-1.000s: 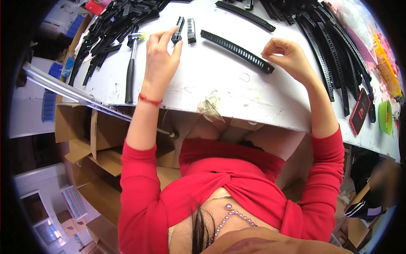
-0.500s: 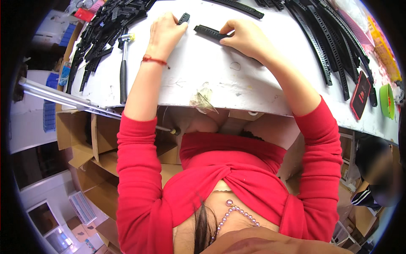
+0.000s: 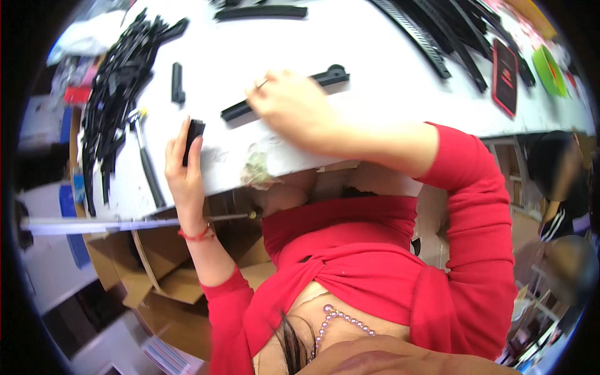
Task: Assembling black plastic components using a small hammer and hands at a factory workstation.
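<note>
My left hand [image 3: 182,172] is near the table's front edge, its thumb and fingers closed around a short black plastic piece [image 3: 195,132] that stands up between them. My right hand [image 3: 290,109] lies across the middle of a long black plastic strip [image 3: 236,112], hiding part of it. That strip has a rounded knob at its far right end. The right fingers are bunched and slightly blurred, with a small dark sliver at their tips that I cannot make out. Another short black piece [image 3: 178,83] rests on the table beyond my left hand.
A hammer [image 3: 147,164] with a black handle lies left of my left hand, beside a heap of black strips [image 3: 119,94]. Long curved black strips [image 3: 419,34] lie at the far right, near a red-edged phone [image 3: 505,78] and a green bowl [image 3: 549,72]. Cardboard boxes [image 3: 169,269] stand below the table.
The view has turned and shifted. My left hand has come down and left, nearer the table edge, with a short black piece in it. My right hand has moved left over the long strip.
</note>
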Demonstrator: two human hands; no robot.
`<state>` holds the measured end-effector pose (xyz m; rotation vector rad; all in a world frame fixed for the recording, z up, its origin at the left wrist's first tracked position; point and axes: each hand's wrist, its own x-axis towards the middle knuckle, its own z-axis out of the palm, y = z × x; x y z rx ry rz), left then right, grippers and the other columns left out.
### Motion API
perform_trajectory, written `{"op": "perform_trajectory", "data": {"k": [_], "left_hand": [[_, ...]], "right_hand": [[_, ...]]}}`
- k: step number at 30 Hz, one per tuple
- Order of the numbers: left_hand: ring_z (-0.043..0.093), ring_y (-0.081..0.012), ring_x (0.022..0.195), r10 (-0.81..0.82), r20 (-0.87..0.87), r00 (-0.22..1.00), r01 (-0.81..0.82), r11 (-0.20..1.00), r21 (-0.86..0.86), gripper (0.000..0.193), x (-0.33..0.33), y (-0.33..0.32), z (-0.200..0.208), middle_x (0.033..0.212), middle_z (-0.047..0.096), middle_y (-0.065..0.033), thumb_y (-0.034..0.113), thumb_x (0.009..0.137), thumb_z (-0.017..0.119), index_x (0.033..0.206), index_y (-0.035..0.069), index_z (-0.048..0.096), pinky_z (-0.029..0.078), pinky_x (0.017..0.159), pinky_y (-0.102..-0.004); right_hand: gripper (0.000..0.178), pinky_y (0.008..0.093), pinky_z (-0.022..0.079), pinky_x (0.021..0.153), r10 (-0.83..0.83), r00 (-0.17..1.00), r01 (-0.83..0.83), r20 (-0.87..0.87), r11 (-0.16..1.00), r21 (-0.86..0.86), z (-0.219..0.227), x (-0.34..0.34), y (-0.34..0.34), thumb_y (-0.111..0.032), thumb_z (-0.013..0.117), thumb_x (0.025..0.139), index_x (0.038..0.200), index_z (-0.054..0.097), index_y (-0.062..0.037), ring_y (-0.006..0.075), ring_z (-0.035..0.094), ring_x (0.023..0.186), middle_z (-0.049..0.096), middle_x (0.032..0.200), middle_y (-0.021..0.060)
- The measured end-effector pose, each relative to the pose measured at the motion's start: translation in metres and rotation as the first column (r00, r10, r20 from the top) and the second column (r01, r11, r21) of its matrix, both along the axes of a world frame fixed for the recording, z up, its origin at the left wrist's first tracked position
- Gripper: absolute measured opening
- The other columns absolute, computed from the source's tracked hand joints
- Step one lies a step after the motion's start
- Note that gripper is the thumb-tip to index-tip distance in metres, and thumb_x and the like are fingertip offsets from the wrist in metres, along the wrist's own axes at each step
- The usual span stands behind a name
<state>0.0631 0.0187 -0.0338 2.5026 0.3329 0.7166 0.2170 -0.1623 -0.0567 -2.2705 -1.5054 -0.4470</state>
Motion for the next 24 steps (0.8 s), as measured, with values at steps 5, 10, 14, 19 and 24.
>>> {"op": "perform_trajectory", "data": {"k": [5,10,14,19,24], "left_hand": [[0.061,-0.0165,0.089,0.053,0.052,0.997,-0.046,0.991,-0.123,0.023,-0.003,-0.005,-0.02,0.096,0.066,-0.0076,0.003,0.088,0.069,0.111,-0.001,0.067,0.048,0.083,-0.0292],[0.06,-0.0163,0.087,0.082,0.01,0.997,-0.08,0.989,-0.124,0.02,-0.001,-0.004,-0.017,0.094,0.065,-0.0071,0.003,0.086,0.071,0.105,-0.002,0.068,0.048,0.081,-0.0281],[0.06,-0.0159,0.087,0.079,0.029,0.996,-0.073,0.986,-0.151,0.02,-0.003,-0.006,-0.016,0.093,0.065,-0.0072,0.003,0.085,0.073,0.104,-0.001,0.068,0.048,0.08,-0.0274],[0.06,-0.0139,0.087,0.06,0.031,0.998,-0.053,0.979,-0.199,0.019,-0.009,0.0,-0.017,0.093,0.066,-0.006,0.003,0.084,0.074,0.103,-0.001,0.069,0.047,0.079,-0.0258],[0.059,-0.011,0.086,-0.033,0.045,0.998,0.048,0.926,-0.375,0.018,-0.017,0.007,-0.016,0.092,0.066,-0.0043,0.001,0.082,0.075,0.1,0.0,0.071,0.046,0.078,-0.0231]], "right_hand": [[0.027,0.0342,0.052,0.084,0.036,0.996,-0.053,0.078,0.973,0.226,-0.01,-0.016,0.008,-0.011,0.058,0.08,0.104,0.064,-0.0009,0.0233,0.061,0.101,0.065,0.101,0.0099],[0.018,0.0329,0.057,0.074,0.104,0.991,-0.097,-0.086,0.992,0.087,0.006,-0.011,-0.004,-0.012,0.059,0.079,0.095,0.065,-0.0055,0.0213,0.063,0.097,0.065,0.101,0.0081],[0.022,0.0336,0.057,0.073,0.203,0.977,-0.201,-0.069,0.979,0.035,0.002,-0.019,-0.012,-0.014,0.06,0.078,0.098,0.066,-0.0059,0.0218,0.064,0.097,0.067,0.097,0.0055],[0.034,0.0374,0.052,0.084,0.225,0.952,-0.211,-0.205,0.973,0.089,0.008,-0.022,-0.015,-0.012,0.066,0.077,0.111,0.066,-0.0058,0.0263,0.06,0.101,0.064,0.099,0.0082],[0.024,0.0399,0.05,0.085,0.203,0.85,-0.151,-0.487,0.978,0.144,0.015,-0.014,-0.017,-0.014,0.071,0.08,0.103,0.071,-0.0085,0.0301,0.06,0.098,0.062,0.098,0.0104]]}}
